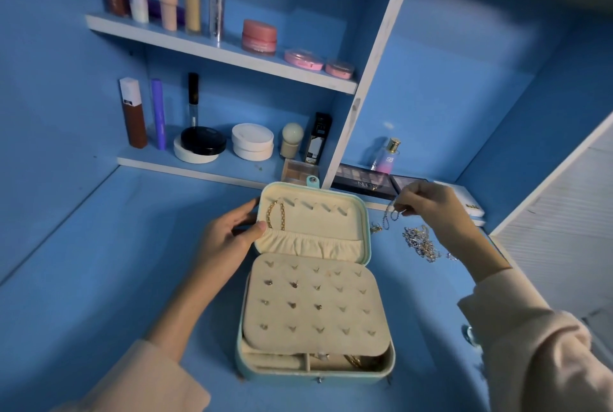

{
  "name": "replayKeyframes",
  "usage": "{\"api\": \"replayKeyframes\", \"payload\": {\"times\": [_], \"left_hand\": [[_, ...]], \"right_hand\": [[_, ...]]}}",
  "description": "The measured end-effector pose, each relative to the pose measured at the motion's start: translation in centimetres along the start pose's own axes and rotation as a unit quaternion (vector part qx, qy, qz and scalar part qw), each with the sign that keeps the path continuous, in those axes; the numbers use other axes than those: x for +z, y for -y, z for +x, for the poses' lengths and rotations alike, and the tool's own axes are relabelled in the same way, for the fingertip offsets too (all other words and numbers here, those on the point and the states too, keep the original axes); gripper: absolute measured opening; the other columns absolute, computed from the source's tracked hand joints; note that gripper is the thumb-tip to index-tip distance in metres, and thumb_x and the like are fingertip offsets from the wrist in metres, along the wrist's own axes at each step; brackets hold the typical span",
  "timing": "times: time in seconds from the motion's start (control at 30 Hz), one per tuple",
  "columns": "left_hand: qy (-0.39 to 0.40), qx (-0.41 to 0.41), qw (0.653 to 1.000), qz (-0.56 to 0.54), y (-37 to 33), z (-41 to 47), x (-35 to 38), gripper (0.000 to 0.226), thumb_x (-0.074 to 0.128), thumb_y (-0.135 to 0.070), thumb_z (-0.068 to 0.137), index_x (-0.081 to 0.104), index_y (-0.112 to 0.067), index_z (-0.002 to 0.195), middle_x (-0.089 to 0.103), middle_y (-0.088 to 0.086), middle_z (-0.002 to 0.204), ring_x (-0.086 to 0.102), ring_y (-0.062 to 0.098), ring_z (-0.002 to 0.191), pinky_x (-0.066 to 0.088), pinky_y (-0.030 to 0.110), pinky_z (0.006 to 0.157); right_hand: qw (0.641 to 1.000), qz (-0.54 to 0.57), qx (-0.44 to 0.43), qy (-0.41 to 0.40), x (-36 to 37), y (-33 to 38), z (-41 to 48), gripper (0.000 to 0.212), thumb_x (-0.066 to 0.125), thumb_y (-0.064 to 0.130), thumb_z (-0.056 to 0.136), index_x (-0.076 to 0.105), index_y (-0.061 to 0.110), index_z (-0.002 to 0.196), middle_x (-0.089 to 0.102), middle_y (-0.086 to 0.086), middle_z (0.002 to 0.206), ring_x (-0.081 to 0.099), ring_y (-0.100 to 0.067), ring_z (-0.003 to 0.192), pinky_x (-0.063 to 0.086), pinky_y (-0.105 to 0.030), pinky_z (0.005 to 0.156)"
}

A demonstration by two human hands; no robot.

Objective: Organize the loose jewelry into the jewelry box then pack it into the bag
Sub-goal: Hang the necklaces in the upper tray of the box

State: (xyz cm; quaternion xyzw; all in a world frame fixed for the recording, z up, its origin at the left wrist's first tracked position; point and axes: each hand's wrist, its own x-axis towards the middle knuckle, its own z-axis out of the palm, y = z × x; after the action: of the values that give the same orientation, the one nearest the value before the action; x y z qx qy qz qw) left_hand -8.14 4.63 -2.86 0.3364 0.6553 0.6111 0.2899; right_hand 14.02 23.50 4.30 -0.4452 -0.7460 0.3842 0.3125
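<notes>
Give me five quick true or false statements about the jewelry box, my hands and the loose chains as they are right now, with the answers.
1. The jewelry box lies open. True.
2. The right hand holds nothing. False: it pinches a thin silver chain.
3. A gold chain hangs inside the lid. True.
4. The left hand rests flat on the earring panel. False: it grips the lid's left edge.
5. The loose jewelry pile lies left of the box. False: it lies on the table to the box's right.
</notes>
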Motion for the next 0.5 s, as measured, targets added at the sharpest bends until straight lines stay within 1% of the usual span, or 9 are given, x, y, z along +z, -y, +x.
{"api": "replayKeyframes", "payload": {"times": [0.13,0.2,0.27,0.33,0.37,0.43,0.5], "left_hand": [[0.001,-0.001,1.0,0.001,0.0,0.0,-0.1,0.044,0.061,-0.011,0.089,0.054,-0.023,0.131,0.064,-0.02,0.098,0.057,-0.009,0.092,0.039,0.01,0.073],[0.002,-0.001,1.0,0.002,-0.1,-0.1,0.0,0.043,0.061,-0.011,0.09,0.054,-0.026,0.13,0.064,-0.021,0.097,0.057,-0.01,0.091,0.039,0.008,0.073],[0.0,-0.002,1.0,0.0,-0.2,-0.1,0.0,0.044,0.061,-0.011,0.09,0.053,-0.029,0.129,0.064,-0.022,0.097,0.057,-0.01,0.09,0.04,0.008,0.073],[-0.002,-0.003,1.0,-0.001,-0.2,-0.1,0.0,0.045,0.061,-0.011,0.09,0.053,-0.029,0.13,0.064,-0.021,0.098,0.057,-0.009,0.091,0.041,0.009,0.075],[0.0,-0.002,1.0,0.001,-0.2,-0.1,0.0,0.045,0.061,-0.011,0.09,0.053,-0.028,0.13,0.064,-0.021,0.098,0.057,-0.009,0.092,0.04,0.01,0.075],[0.006,-0.003,1.0,0.002,-0.2,-0.1,-0.1,0.044,0.061,-0.011,0.09,0.053,-0.027,0.13,0.064,-0.02,0.099,0.057,-0.009,0.092,0.042,0.011,0.077],[0.006,-0.003,1.0,0.002,-0.2,-0.1,-0.1,0.044,0.061,-0.011,0.089,0.054,-0.026,0.13,0.064,-0.019,0.1,0.058,-0.008,0.093,0.044,0.014,0.082]], "right_hand": [[0.997,0.074,-0.028,0.004,-0.6,1.7,-0.3,0.011,0.057,-0.004,0.085,0.058,0.001,0.075,0.065,-0.003,0.061,0.058,-0.021,0.068,0.05,-0.038,0.081],[0.996,0.083,-0.033,0.018,-0.7,2.5,-0.5,0.011,0.06,-0.002,0.085,0.058,0.004,0.075,0.065,-0.002,0.061,0.057,-0.022,0.068,0.047,-0.041,0.08],[0.994,0.098,-0.04,0.032,-0.6,3.6,-0.8,0.012,0.06,-0.003,0.084,0.059,0.007,0.077,0.064,-0.002,0.06,0.058,-0.019,0.063,0.046,-0.036,0.076],[0.989,0.132,-0.048,0.053,-0.3,4.7,-1.3,0.014,0.058,-0.006,0.086,0.06,0.008,0.082,0.063,-0.004,0.061,0.06,-0.016,0.059,0.051,-0.027,0.069],[0.985,0.151,-0.049,0.066,0.0,5.3,-1.5,0.015,0.056,-0.007,0.086,0.059,0.007,0.085,0.062,-0.007,0.063,0.06,-0.017,0.057,0.052,-0.025,0.065],[0.979,0.174,-0.049,0.092,0.5,6.5,-2.0,0.015,0.053,-0.008,0.087,0.059,0.006,0.09,0.059,-0.009,0.064,0.058,-0.019,0.054,0.051,-0.023,0.059],[0.976,0.17,-0.058,0.12,1.2,7.5,-2.3,0.016,0.053,-0.008,0.087,0.059,0.006,0.093,0.058,-0.005,0.06,0.053,-0.019,0.052,0.048,-0.022,0.056]]}}
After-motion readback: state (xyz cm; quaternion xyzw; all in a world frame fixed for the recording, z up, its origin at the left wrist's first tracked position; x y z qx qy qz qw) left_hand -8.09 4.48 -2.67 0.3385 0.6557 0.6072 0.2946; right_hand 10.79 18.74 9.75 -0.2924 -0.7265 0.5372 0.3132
